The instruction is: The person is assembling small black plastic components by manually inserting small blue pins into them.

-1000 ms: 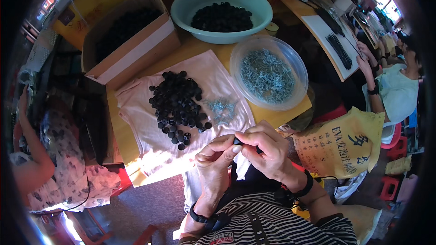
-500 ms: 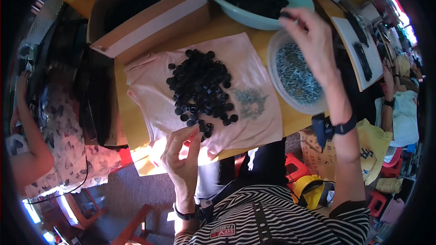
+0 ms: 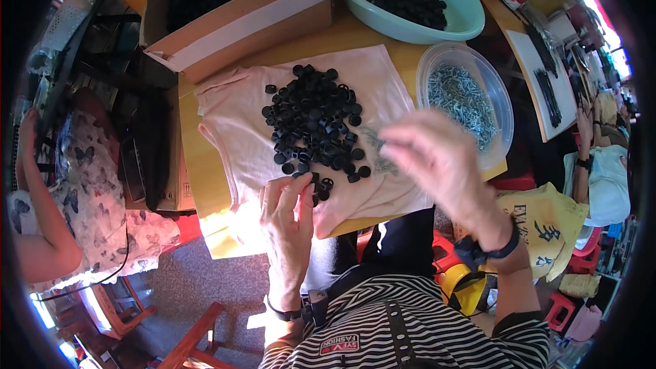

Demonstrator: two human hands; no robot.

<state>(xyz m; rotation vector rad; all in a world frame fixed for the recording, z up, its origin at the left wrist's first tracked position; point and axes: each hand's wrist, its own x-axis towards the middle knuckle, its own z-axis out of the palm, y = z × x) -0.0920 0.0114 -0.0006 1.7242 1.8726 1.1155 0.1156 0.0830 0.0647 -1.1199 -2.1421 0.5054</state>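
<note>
My left hand [image 3: 287, 229] is at the near edge of a pile of black round plastic caps [image 3: 311, 116]. Its thumb and forefinger are pinched at a black cap [image 3: 314, 178]. My right hand [image 3: 437, 160], smeared by motion, hovers over the right side of a pale pink shirt [image 3: 239, 137] spread on the table. Beneath its fingertips, a small heap of silvery screws [image 3: 372, 138] is partly hidden. Whether the right fingers hold anything does not show. Right of the heap stands a clear round tub [image 3: 504, 106] holding many small metal screws [image 3: 461, 102].
At the back left stands a cardboard box [image 3: 253, 27] of black parts. Beside it, a pale green basin [image 3: 468, 24] holds more black caps. A white board [image 3: 540, 82] with black strips lies at the right. A person's arm [image 3: 51, 225] shows at the far left.
My right hand has moved from the basin's rim, where it held a dark piece, down and left over the screws on the shirt. My left hand has shifted slightly; its fingers are closer together.
</note>
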